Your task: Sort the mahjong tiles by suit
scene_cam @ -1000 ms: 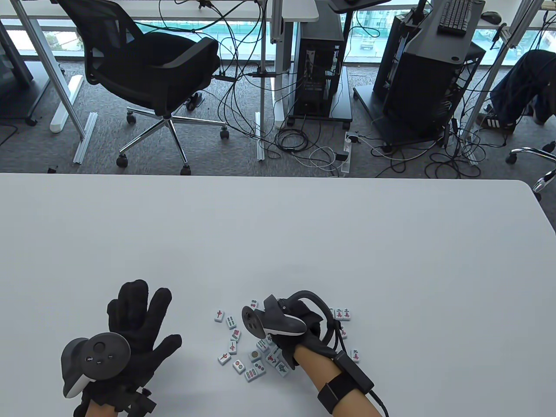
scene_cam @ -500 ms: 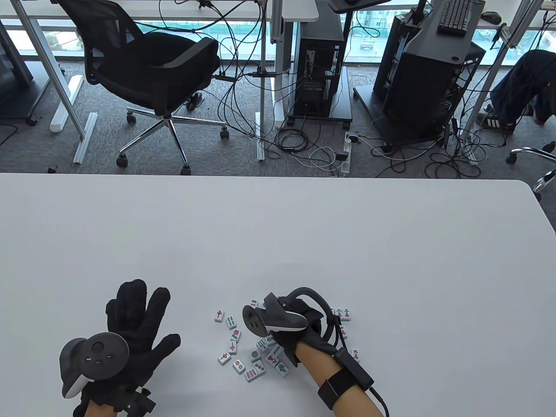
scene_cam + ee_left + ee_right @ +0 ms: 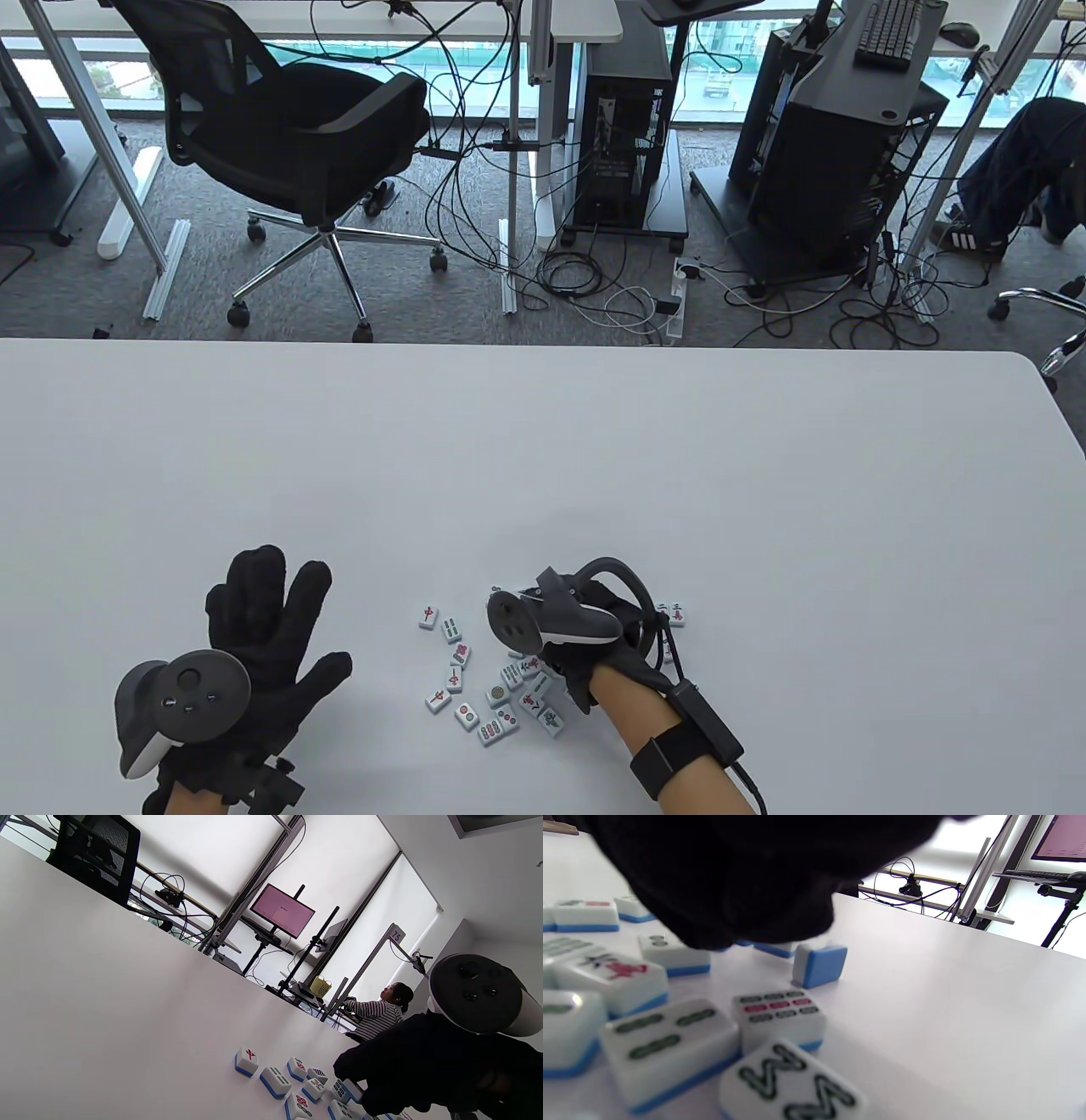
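Right hand (image 3: 598, 649): shifted slightly rightward and toward the near edge since a second ago, now covering more of the small tile row on its right. It hovers low over the mahjong tiles (image 3: 488, 692); its fingers are hidden under the tracker, so grip cannot be told. Left hand (image 3: 254, 645): unchanged, flat on the worktop (image 3: 679, 475), fingers spread, holding nothing. Tiles: loose cluster between both hands, mostly under and just left of the right hand, apart from the left. One tile (image 3: 821, 965) stands on edge, blue back showing.
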Action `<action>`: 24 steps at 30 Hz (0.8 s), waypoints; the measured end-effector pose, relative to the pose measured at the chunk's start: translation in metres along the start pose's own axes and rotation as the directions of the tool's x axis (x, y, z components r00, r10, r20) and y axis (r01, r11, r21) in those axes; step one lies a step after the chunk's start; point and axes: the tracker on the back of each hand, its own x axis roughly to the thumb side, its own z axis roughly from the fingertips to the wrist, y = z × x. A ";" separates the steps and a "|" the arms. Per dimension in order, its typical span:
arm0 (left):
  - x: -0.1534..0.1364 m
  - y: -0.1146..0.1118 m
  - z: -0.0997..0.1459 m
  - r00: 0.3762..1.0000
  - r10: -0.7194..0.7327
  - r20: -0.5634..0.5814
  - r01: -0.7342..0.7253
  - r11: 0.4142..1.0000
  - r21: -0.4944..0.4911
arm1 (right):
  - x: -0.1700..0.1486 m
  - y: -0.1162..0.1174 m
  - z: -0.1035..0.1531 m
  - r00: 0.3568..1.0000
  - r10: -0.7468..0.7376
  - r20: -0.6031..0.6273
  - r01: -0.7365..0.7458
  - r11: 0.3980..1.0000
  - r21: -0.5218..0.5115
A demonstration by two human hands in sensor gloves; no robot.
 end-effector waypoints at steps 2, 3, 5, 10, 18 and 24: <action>0.000 0.000 0.000 1.000 0.000 0.002 0.000 1.000 -0.001 | -0.008 -0.011 0.008 1.000 -0.018 -0.018 0.018 0.999 -0.030; 0.000 0.000 0.000 1.000 -0.001 0.004 0.001 1.000 -0.002 | -0.015 -0.017 0.014 0.999 -0.021 -0.034 0.019 0.999 -0.043; 0.001 0.000 0.000 1.000 -0.004 0.005 0.004 1.000 -0.003 | -0.029 -0.024 0.025 0.998 -0.023 -0.066 0.020 0.998 -0.053; 0.001 -0.001 0.000 1.000 -0.007 0.007 0.007 1.000 -0.004 | -0.062 -0.021 0.054 0.992 0.004 -0.130 -0.006 1.000 -0.014; 0.002 -0.004 -0.001 1.000 -0.023 0.006 0.023 0.999 -0.024 | -0.083 0.011 0.096 0.978 0.007 -0.207 0.002 0.999 0.043; 0.002 -0.006 -0.001 1.000 -0.031 0.002 0.031 0.999 -0.035 | -0.097 0.033 0.104 0.965 0.052 -0.258 -0.025 0.994 0.105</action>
